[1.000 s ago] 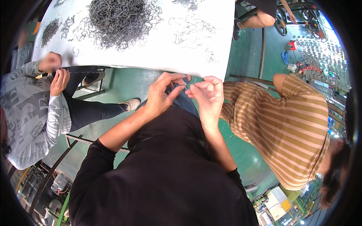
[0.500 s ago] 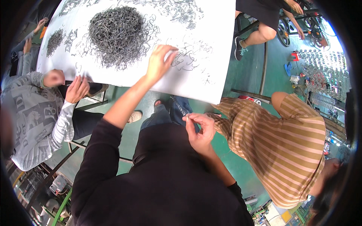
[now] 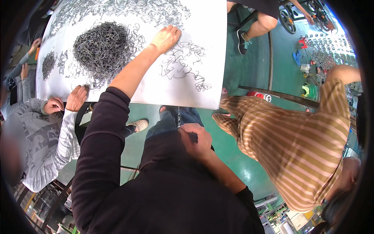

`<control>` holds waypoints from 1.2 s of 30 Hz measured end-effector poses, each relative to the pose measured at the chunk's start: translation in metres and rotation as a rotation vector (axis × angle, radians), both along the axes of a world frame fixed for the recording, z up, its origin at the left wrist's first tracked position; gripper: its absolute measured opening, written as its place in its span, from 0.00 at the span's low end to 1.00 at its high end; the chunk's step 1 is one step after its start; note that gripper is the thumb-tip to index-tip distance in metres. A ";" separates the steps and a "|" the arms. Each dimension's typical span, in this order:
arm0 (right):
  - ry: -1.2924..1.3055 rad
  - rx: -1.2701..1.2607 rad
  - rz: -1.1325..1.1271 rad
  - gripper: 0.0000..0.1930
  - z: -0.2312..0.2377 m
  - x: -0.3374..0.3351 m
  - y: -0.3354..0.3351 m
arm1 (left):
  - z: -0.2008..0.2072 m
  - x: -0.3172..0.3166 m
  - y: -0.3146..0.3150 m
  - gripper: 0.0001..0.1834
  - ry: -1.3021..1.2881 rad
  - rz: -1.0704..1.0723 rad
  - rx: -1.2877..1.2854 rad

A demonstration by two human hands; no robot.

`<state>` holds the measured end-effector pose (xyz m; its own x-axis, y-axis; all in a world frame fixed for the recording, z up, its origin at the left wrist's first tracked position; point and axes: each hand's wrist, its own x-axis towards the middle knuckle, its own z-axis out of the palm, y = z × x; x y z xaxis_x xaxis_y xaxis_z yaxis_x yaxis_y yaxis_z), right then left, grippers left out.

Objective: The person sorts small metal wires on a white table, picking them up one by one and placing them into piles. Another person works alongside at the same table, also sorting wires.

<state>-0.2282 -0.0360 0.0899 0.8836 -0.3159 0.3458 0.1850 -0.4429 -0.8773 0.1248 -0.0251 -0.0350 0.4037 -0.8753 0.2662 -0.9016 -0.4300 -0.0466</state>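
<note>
My left hand (image 3: 166, 38) reaches over the white-covered table (image 3: 136, 91) with its fingers curled down together; what they hold, if anything, is hidden. Just beyond it lie many small dark metal pieces (image 3: 171, 17). On the near side of the hand, curved dark wire hooks (image 3: 185, 58) are scattered loosely. Left of my forearm rises a dense heap of similar hooks (image 3: 100, 48). Low in front of my body, off the table edge, my right hand (image 3: 198, 141) is closed in a pinch. Whatever sits between its thumb and finger is too small to make out.
A person in a grey patterned top (image 3: 46, 136) sits at the left, hands at the table edge by a smaller dark heap (image 3: 48, 65). Close on my right is a person in a striped top (image 3: 288, 148). A dark metal bar (image 3: 278, 96) crosses beyond them.
My left hand has moved farther across the table, past the loose hooks, and its spread fingers have closed. My right hand has shifted slightly left and toward my body. The whole view has shifted.
</note>
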 end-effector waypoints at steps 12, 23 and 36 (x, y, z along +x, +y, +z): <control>-0.016 0.157 -0.162 0.12 -0.013 -0.003 0.023 | 0.120 -0.195 0.095 0.09 1.395 0.299 -0.673; -0.122 0.079 -0.230 0.11 -0.007 0.012 0.039 | 0.146 -0.248 0.135 0.06 1.580 0.333 -0.801; -0.027 0.058 -0.140 0.11 -0.016 0.008 0.045 | 0.132 -0.254 0.147 0.05 1.460 0.397 -0.792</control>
<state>-0.2198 0.0090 0.0738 0.8201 -0.4554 0.3465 0.1492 -0.4145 -0.8978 -0.1294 0.1222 0.0973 0.8325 -0.5141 -0.2065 0.1613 -0.1317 0.9781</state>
